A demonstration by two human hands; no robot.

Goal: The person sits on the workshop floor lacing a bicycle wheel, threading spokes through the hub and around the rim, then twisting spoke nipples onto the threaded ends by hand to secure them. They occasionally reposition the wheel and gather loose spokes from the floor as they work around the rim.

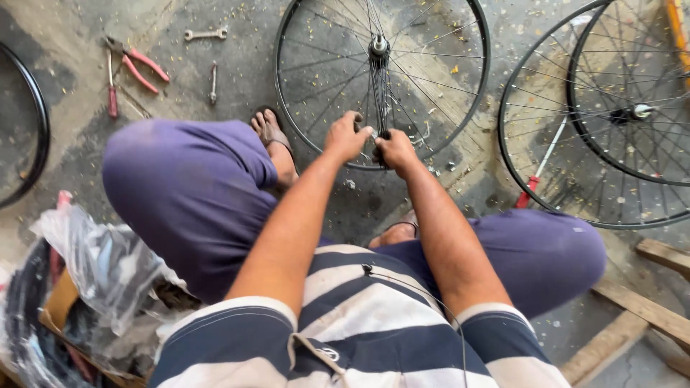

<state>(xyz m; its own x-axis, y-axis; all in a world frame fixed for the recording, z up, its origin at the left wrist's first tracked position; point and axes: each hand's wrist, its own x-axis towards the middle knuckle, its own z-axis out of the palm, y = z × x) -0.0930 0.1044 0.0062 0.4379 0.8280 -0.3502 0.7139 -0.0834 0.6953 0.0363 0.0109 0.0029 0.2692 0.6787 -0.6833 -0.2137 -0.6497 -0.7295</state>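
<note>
A round black bicycle wheel with thin metal spokes (382, 79) is standing at twelve o'clock on the dusty grey concrete floor (65, 43). The left hand (346, 138) and right hand (394, 149) are curling their fingers tight around its near rim. Two more black wheels (596, 115) are lying at two o'clock. Red-handled pliers (136, 65) and silver spanners (206, 34) are lying at ten o'clock.

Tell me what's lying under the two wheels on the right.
Under the wheels lies a screwdriver with a red handle, on the dusty concrete floor, seen through the spokes. The top right is cut off by the frame edge, so anything there is unseen.
</note>
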